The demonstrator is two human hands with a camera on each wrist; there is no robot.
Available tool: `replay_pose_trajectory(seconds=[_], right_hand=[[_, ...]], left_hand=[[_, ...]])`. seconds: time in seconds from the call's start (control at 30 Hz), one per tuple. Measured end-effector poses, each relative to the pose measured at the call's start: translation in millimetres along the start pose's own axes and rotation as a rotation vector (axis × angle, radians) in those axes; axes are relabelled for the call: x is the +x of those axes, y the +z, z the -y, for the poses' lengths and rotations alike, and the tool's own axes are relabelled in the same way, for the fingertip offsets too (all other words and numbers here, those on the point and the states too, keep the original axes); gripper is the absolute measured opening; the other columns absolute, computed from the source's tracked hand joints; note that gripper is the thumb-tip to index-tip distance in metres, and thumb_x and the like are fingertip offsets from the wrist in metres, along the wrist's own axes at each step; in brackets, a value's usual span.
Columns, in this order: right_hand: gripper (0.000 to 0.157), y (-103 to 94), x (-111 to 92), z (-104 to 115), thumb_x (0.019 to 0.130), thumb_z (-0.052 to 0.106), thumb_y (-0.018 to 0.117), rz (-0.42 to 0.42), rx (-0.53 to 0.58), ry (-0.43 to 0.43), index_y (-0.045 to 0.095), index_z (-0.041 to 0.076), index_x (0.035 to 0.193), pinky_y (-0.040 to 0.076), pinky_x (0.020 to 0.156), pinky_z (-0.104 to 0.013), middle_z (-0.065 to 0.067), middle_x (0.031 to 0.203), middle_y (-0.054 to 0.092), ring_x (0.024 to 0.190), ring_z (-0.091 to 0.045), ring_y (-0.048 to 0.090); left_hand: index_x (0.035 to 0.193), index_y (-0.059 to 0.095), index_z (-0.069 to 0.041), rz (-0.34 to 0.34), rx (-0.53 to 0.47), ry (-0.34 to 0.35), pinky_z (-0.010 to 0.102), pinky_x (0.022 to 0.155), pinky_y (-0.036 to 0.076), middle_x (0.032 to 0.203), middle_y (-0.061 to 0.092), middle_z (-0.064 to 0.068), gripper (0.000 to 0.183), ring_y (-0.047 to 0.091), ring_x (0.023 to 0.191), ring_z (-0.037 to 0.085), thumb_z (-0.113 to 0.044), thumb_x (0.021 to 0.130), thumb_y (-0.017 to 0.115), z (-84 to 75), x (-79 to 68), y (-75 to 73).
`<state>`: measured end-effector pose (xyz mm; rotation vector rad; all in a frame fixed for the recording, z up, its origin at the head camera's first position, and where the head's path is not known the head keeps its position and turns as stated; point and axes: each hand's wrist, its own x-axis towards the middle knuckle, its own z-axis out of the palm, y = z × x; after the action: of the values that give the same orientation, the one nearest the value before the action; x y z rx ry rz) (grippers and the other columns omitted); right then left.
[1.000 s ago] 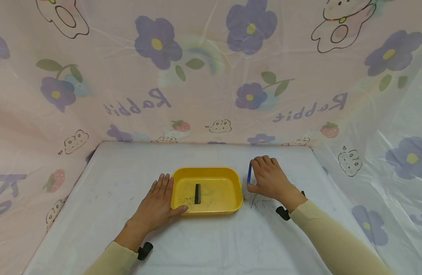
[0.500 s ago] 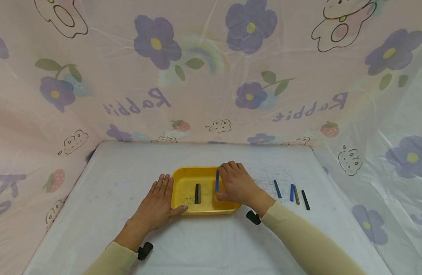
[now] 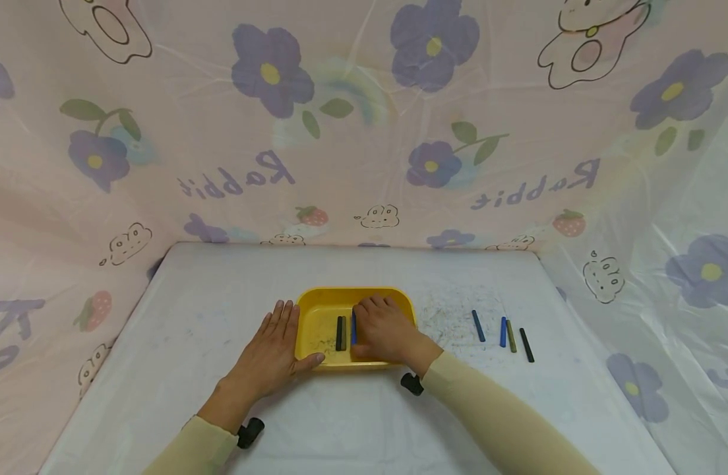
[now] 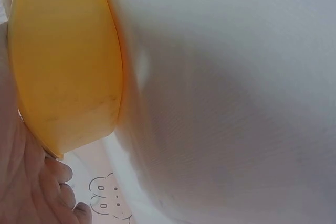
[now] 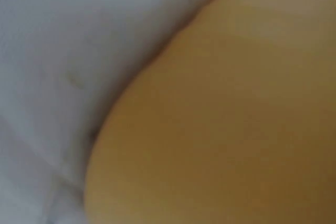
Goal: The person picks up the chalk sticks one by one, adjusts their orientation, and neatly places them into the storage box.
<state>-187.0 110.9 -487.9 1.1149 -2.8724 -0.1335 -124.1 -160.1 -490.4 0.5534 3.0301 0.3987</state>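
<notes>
Since half a second ago, your right hand [image 3: 388, 330] has carried a slender bright-blue stick [image 3: 354, 328] toward nine o'clock, farther into the rounded rectangular yellow plastic tray [image 3: 355, 290]. Directions are read from the tray's centre, twelve o'clock pointing away from you. The right grip pinches the bright-blue stick between thumb and fingers near that centre; whether it touches the tray floor cannot be told. Just beside it, toward nine o'clock, a slender black stick [image 3: 339, 333] and an olive-brown stick [image 3: 343, 333] lie side by side. Your left hand [image 3: 273, 343], at nine o'clock, has its grip unclenched, straight fingers against the tray's side and thumb over the rim near eight. Well apart at three o'clock, a slate-blue stick [image 3: 479, 326], a royal-blue stick [image 3: 503, 332], an olive stick [image 3: 512, 336] and a charcoal-black stick [image 3: 527, 345] lie on the white-covered surface [image 3: 316, 422].
</notes>
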Motion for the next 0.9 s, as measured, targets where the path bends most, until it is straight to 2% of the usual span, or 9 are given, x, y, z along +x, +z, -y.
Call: replay_pose_trajectory(seconds=[0.4, 0.9], right_hand=[[0.074, 8.9, 6.8, 5.3, 0.094, 0.069, 0.065, 0.081, 0.003, 0.021, 0.063, 0.009, 0.137, 0.05, 0.097, -0.042, -0.006, 0.133, 0.065, 0.117, -0.024, 0.056], [0.075, 7.2, 8.3, 7.5, 0.096, 0.068, 0.063, 0.088, 0.01, -0.006, 0.061, 0.008, 0.141, 0.049, 0.1, -0.042, -0.006, 0.138, 0.064, 0.121, -0.025, 0.055]], left_hand=[[0.165, 0.017, 0.008, -0.009, -0.01, 0.005, 0.057, 0.131, 0.02, 0.173, 0.02, 0.028, 0.113, 0.012, 0.163, 0.043, -0.078, 0.098, 0.048, 1.2, 0.1, 1.7], [0.165, 0.017, 0.009, 0.0, -0.011, 0.001, 0.057, 0.131, 0.02, 0.172, 0.02, 0.028, 0.113, 0.013, 0.163, 0.043, -0.077, 0.099, 0.049, 0.6, 0.4, 0.6]])
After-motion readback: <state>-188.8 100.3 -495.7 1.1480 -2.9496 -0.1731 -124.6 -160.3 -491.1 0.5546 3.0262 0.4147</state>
